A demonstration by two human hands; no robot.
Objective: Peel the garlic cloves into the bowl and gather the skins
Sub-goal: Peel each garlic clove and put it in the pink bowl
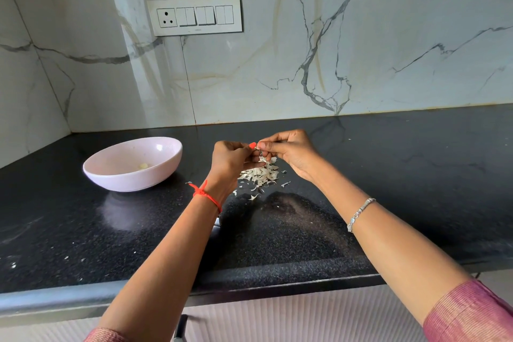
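My left hand point(231, 159) and my right hand point(291, 154) meet above the black counter, fingertips together, both pinching a small garlic clove point(258, 149) that is mostly hidden by the fingers. Directly beneath them lies a loose pile of pale garlic skins point(261, 173), with a few scraps scattered toward the front. To the left stands a pale pink bowl point(97, 168) with a peeled clove point(143, 166) on its bottom.
The black granite counter point(402, 175) runs to a marble wall behind, with a corner at the left. A switch panel point(195, 16) is on the wall. The counter's front edge point(277, 275) is near me, above white cabinet fronts.
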